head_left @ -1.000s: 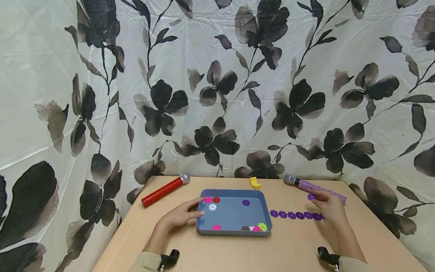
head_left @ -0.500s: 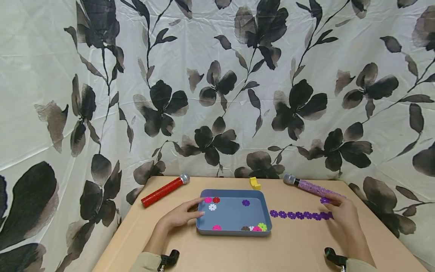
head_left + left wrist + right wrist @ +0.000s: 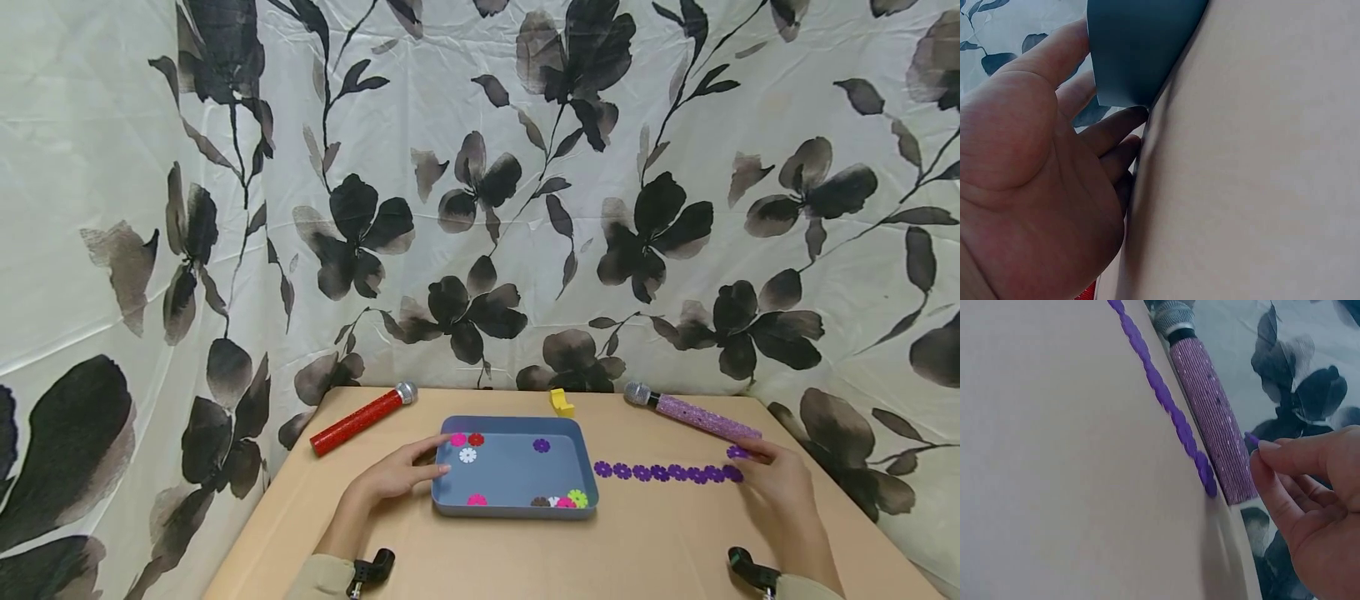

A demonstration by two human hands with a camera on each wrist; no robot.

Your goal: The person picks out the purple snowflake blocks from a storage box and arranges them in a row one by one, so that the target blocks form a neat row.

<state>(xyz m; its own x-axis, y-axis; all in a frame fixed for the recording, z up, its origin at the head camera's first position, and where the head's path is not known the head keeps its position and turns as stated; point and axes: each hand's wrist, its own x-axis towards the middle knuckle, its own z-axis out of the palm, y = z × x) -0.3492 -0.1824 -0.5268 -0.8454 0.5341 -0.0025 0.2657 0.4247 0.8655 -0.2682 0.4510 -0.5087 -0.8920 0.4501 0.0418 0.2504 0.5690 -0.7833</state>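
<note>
In the head view my left hand (image 3: 401, 475) rests against the left side of a blue-grey tray (image 3: 517, 511), its fingers nearly straight. The left wrist view shows the fingertips touching the tray's outer wall (image 3: 1141, 50). My right hand (image 3: 780, 483) pinches a purple flower-shaped disc (image 3: 737, 452) between thumb and index finger; the right wrist view catches only this disc's edge (image 3: 1252, 439). Just below it in the head view lies the right end of a row of purple flower-shaped discs (image 3: 660, 473), touching or overlapping. Another purple disc (image 3: 542, 446) is inside the tray.
Pink (image 3: 458, 439), red (image 3: 476, 439), white, brown and green discs (image 3: 577, 498) also lie in the tray. A red microphone (image 3: 360, 421) is at back left, a glittery purple microphone (image 3: 697, 414) at back right. Behind the tray stands a small yellow object (image 3: 561, 403). A floral cloth hangs behind.
My right hand has moved to the right and slightly nearer, carrying the pinched disc; more of the row's right end shows. The left hand and tray stay put.
</note>
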